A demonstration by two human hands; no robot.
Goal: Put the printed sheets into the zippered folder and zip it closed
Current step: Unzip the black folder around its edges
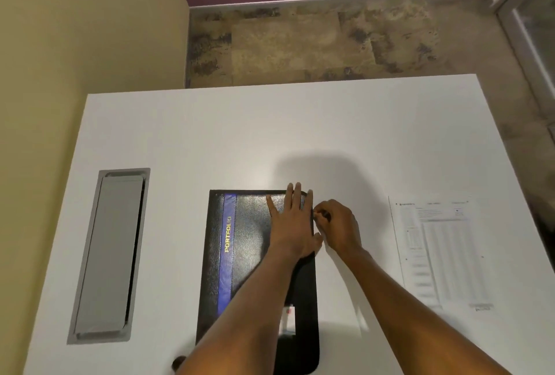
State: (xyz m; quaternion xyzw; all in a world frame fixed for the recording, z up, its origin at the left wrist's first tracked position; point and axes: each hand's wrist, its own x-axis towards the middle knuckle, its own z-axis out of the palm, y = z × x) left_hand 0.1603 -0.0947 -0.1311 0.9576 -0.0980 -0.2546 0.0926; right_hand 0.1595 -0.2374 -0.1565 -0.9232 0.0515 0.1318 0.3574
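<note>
A black zippered folder (249, 242) with a blue stripe and yellow "PORTFOLIO" lettering lies closed near the front of the white table (270, 134). My left hand (292, 224) presses flat on the folder's upper right part, fingers spread. My right hand (338, 226) sits at the folder's right edge near the far corner, its fingers pinched on a small dark zipper pull. The printed sheets (441, 251) lie flat on the table to the right, apart from the folder and both hands.
A grey cable hatch (109, 254) is set into the table on the left. A white tag (289, 319) lies on the folder's near part. A yellow wall runs along the left; stone floor lies beyond the table's far edge.
</note>
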